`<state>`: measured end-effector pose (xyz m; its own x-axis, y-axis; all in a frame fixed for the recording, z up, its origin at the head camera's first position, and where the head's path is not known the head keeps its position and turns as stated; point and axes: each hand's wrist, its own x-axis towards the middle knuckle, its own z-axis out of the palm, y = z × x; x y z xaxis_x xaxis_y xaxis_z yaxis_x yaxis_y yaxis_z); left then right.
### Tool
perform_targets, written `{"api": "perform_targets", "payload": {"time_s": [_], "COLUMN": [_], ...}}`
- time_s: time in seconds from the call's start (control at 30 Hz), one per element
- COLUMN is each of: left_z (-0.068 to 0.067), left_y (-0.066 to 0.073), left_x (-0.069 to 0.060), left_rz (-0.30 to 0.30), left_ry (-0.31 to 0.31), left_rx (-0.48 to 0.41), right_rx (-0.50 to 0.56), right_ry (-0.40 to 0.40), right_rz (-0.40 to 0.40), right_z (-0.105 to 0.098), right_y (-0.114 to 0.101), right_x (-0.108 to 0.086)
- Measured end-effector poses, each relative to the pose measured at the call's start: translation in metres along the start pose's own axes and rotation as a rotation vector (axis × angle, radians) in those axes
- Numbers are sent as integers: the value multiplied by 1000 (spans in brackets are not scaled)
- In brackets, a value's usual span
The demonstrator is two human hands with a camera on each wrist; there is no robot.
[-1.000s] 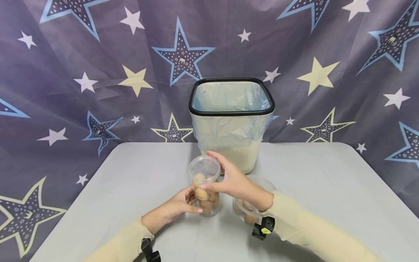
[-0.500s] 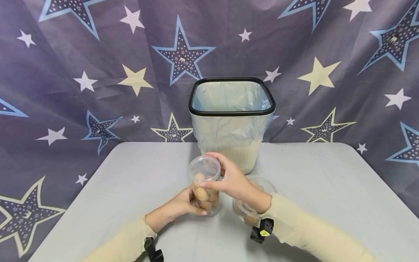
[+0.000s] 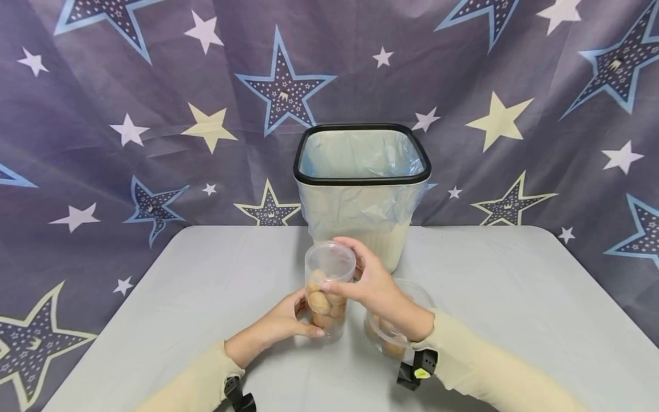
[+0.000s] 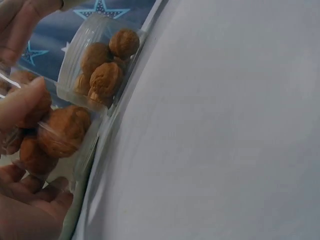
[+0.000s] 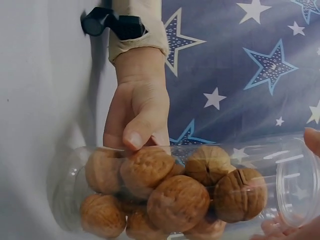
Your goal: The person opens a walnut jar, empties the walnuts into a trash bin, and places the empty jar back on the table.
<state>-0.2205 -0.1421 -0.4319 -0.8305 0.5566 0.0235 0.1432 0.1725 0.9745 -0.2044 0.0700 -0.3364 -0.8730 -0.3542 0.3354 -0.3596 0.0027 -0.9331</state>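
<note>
A tall clear plastic jar (image 3: 328, 263) stands nearly upright at the table's middle, partly filled with several walnuts (image 5: 178, 203). My left hand (image 3: 280, 321) grips its lower part from the left, thumb across the front. Around the upper part my right hand (image 3: 372, 286) curls from the right, its thumb in front just below the rim. I cannot tell if a lid covers the jar. Just right of it, a wider, lower clear tub (image 3: 381, 339) also holds several walnuts; my right wrist hides part of it.
Behind the hands stands a pale trash bin (image 3: 360, 209) with a black rim and a bluish liner bag. A star-patterned curtain (image 3: 216, 171) hangs along the back of the grey-white table (image 3: 216, 269).
The jar's top has shifted slightly right, with the right hand moving along with it. The left hand keeps its hold near the base. The tub has stayed in place.
</note>
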Motion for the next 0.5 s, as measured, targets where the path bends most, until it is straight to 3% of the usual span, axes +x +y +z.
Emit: {"api": "perform_targets", "payload": {"time_s": [0.2, 0.5], "left_z": [-3, -5], "left_y": [5, 17], "left_x": [2, 4], "left_rz": [60, 200], "left_ry": [0, -9], "left_rx": [41, 101], "right_rx": [95, 131], "right_ry": [41, 61], "right_rz": [6, -23], "right_z": [-7, -20], "right_y": [-5, -16], "right_x": [-2, -6]}}
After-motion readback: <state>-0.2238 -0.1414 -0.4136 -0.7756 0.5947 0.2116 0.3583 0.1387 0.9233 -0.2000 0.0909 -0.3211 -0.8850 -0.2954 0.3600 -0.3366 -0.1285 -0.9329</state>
